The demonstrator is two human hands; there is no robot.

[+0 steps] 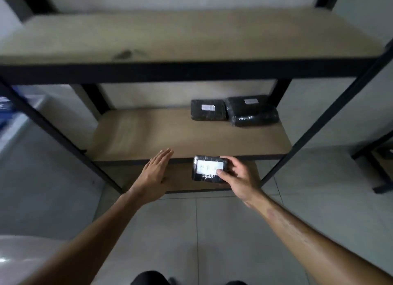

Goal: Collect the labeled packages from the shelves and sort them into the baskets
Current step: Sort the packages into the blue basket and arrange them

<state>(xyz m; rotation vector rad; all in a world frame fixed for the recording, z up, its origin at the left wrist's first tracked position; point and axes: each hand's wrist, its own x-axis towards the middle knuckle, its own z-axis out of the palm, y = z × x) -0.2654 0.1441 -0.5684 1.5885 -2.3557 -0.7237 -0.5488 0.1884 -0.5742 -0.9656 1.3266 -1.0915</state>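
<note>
**One package held in right hand, two left at back right of middle shelf**

A small black plastic-wrapped package with a white label (209,169) is gripped by the right hand (239,178), thumb on the label's near corner and fingers (226,158) curled over the far right edge. It is held in the air just in front of the middle shelf board (148,133) of the black metal-framed rack, long axis roughly left to right, label facing up. The left hand (156,169) is seen flat and empty, fingers straight and together, pointed toward the shelf edge, just left of the held package and apart from it.

Two more black wrapped packages remain at the back right of the same shelf: a flat one (208,110) and a bulkier glossy one (252,111), touching side by side, both labelled on top. They lie forward and right of the free left hand; the occupied right hand is judged nearer. No baskets are in view, so the drop-off direction cannot be told. Label text is too blurred to read
</note>
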